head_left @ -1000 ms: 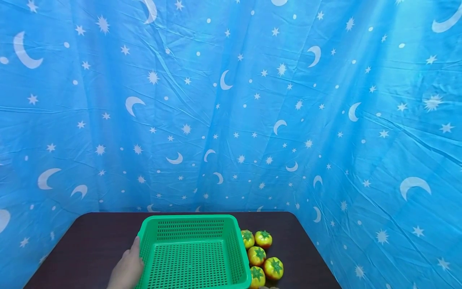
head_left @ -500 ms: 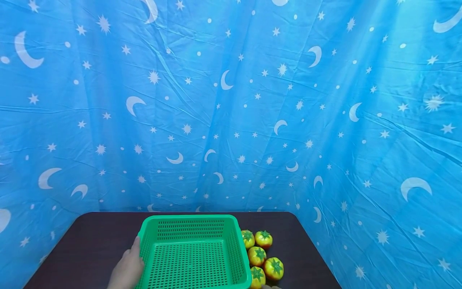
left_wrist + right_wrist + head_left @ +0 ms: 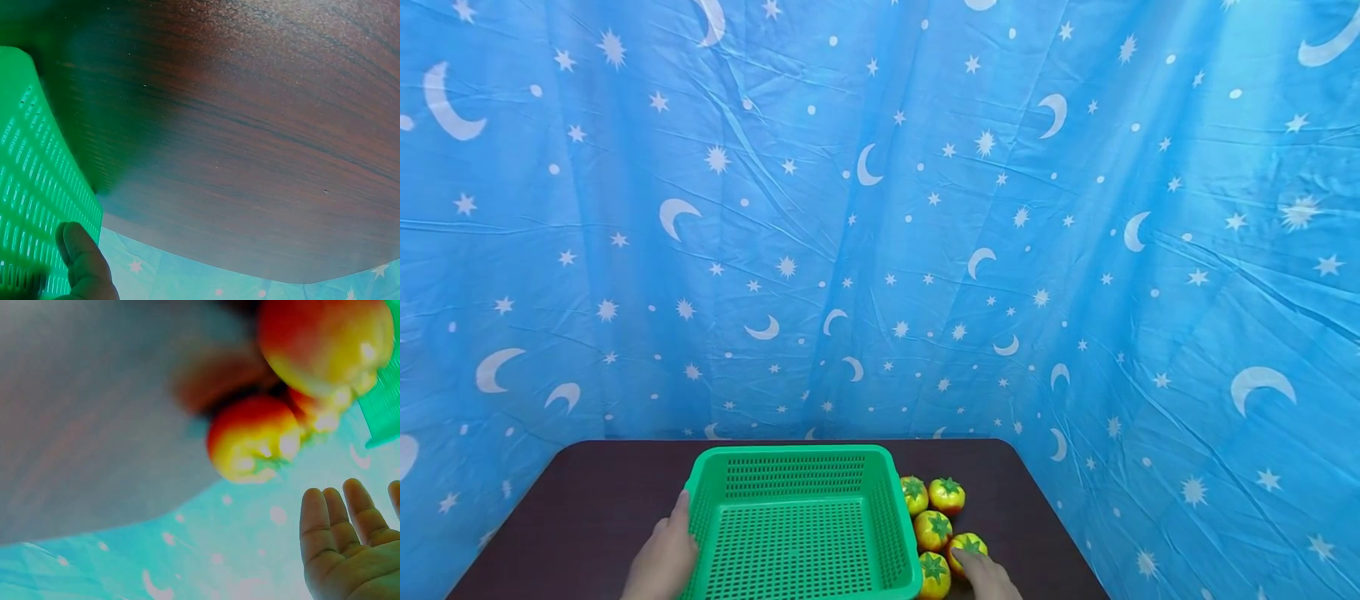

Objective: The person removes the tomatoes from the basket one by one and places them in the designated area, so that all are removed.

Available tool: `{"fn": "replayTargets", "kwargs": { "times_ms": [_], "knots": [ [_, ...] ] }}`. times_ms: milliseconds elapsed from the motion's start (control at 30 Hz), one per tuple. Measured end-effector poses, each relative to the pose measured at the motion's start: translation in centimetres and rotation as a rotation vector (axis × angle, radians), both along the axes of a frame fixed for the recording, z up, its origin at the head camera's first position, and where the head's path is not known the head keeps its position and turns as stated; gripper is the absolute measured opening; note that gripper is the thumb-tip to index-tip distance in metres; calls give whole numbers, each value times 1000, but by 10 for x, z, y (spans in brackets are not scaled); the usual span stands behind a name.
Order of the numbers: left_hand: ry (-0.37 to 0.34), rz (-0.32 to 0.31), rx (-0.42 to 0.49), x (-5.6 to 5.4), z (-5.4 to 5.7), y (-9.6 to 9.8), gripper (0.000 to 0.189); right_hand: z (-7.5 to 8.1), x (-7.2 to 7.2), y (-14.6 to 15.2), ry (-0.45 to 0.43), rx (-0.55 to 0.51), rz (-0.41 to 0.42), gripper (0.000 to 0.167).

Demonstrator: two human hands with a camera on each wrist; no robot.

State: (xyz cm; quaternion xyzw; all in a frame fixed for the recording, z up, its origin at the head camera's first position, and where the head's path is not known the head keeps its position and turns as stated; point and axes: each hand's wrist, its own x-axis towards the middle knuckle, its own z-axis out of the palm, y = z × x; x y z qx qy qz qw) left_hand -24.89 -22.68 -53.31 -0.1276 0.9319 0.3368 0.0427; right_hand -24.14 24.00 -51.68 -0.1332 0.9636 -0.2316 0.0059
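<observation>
A green mesh basket (image 3: 793, 554) stands on the dark table. At its left side my left hand (image 3: 662, 557) grips the rim; in the left wrist view the fingers (image 3: 84, 256) lie nearly straight along the outer wall, while the thumb is hard to make out. Right of the basket sit several yellow-red tomatoes (image 3: 933, 530) with green star-shaped tops. My right hand (image 3: 988, 577) is over the near right tomato (image 3: 972, 543), covering part of it. Its fingers (image 3: 364, 515) stretch out straight in the right wrist view. Whether they touch that tomato I cannot tell.
The brown wood-grain table (image 3: 602, 492) has rounded far corners. Beyond it and along the right side hangs a blue curtain (image 3: 880, 250) with white moons and stars. A blurred orange-brown shape (image 3: 215, 381) shows beside the tomatoes in the right wrist view.
My right hand has come up from the bottom edge of the head view and is now over the near right tomato. Left hand, basket and tomatoes stay in place.
</observation>
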Motion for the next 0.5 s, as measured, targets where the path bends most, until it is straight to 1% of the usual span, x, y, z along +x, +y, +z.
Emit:
{"fn": "replayTargets", "kwargs": {
  "times_ms": [33, 100, 133, 167, 300, 500],
  "knots": [
    [2, -4, -2, 0, 0, 0, 72, 8, -4, -1, -44, -11, 14, 74],
    [1, -8, -2, 0, 0, -1, 72, 19, -12, -3, -71, -20, 46, 77],
    [-4, -9, 0, 0, 0, -1, 72, 24, -15, -5, -69, -22, 69, 76],
    [-8, -10, 1, 0, 0, -1, 72, 28, -18, -8, -62, -17, 88, 76],
    [-21, -9, 0, 0, 0, -1, 71, 39, -22, -19, -30, -8, 118, 72],
    [-27, -10, 4, -1, 1, -2, 71, 53, -25, -40, 72, 16, 158, 69]
  ]
}}
